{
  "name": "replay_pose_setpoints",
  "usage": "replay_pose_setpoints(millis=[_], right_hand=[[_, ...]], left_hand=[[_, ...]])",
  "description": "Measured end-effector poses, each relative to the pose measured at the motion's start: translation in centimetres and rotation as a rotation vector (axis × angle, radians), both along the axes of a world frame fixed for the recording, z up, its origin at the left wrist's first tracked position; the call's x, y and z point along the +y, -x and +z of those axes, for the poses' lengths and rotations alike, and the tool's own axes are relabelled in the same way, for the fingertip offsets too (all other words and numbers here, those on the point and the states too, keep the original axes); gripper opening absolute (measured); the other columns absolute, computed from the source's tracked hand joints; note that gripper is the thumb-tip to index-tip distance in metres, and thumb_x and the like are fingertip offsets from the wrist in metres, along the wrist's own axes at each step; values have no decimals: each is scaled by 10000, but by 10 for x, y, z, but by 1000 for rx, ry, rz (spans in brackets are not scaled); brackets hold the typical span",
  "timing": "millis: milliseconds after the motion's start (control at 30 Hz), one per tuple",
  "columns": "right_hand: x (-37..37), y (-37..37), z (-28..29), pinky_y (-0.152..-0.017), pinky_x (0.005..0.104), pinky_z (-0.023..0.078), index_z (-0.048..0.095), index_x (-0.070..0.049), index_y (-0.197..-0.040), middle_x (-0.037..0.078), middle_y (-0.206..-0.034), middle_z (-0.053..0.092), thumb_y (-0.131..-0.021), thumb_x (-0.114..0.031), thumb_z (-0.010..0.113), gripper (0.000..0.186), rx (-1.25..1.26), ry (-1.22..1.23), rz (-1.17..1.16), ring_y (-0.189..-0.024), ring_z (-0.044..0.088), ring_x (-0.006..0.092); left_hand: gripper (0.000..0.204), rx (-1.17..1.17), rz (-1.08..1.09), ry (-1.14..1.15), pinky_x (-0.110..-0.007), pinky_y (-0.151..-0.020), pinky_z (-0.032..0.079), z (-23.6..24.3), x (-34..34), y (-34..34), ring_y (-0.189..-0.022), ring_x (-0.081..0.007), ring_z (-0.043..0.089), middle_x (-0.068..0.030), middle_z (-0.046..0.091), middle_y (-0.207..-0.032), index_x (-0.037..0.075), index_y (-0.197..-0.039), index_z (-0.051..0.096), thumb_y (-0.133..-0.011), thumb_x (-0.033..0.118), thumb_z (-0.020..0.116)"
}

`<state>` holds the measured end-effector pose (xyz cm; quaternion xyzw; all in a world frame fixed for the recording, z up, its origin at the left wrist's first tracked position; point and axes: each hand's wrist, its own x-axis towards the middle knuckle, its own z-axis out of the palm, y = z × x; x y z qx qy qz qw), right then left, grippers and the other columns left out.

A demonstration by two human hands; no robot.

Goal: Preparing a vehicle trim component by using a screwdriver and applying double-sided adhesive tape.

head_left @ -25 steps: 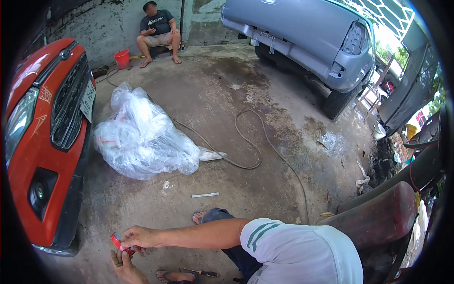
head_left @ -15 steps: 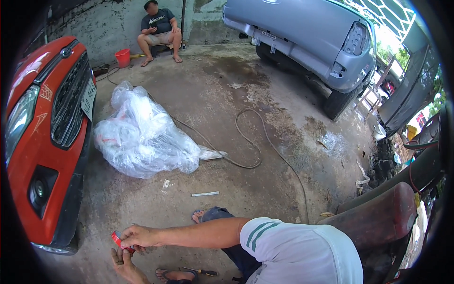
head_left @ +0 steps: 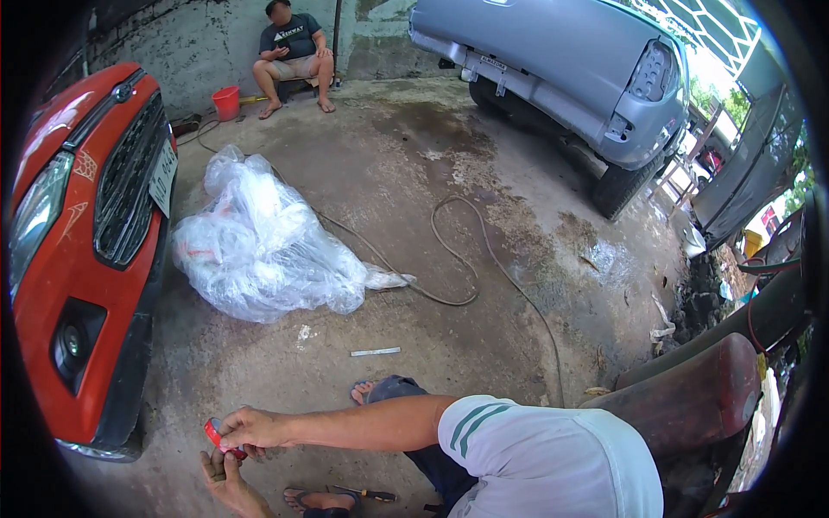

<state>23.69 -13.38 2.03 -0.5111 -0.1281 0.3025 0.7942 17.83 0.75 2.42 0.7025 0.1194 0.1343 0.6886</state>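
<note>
Low at the left, my right hand [head_left: 250, 428] closes on a small red ring-shaped roll [head_left: 213, 431], which looks like tape. Just below it, my left hand [head_left: 231, 488] comes up from the lower edge, its fingertips against the underside of the same roll. Part of the roll is hidden behind the fingers. My right forearm stretches leftward from a white sleeve with green stripes. A screwdriver [head_left: 378, 495] lies on the concrete beside my sandalled foot.
A red car [head_left: 82, 259] stands close on the left. Crumpled clear plastic sheeting [head_left: 268, 246] covers floor ahead, by a long hose [head_left: 445, 302] and flat strip [head_left: 376, 352]. Farther off are a grey pickup [head_left: 535, 69], red bucket [head_left: 226, 104] and seated person [head_left: 294, 56]. A rusty cylinder [head_left: 691, 393] lies right.
The red roll and both my hands have barely moved; the grip looks the same. The whole view has shifted very slightly.
</note>
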Motion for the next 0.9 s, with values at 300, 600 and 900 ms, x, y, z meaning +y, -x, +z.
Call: replay_pose_setpoints(millis=[300,600,900], right_hand=[[4,-1,2,-442,208,376,642,-62,-889,-1,-693,589,-867,-240,624,179,-42,24,-4,-528,499,50],[-3,0,-5,-454,221,377,633,-48,-881,-1,-699,594,-823,-181,668,149,-77,46,-42,-547,502,57],[0,-3,-11,-587,268,465,700,-54,-865,-2,-710,628,-794,-162,696,130,-368,100,-155,-657,565,84]], left_hand=[[542,-21,3,-157,-269,-765,448,2,5,2,-806,-131,543,-61,570,-926,-120,-1341,360,-856,4,569],[503,-44,-60,-177,-274,-777,457,-2,-4,1,-802,-137,554,-67,576,-885,-123,-1319,374,-866,-15,562],[222,57,-77,-324,-285,-729,447,28,13,15,-810,-151,543,-68,599,-882,-32,-1022,581,-870,124,621]])
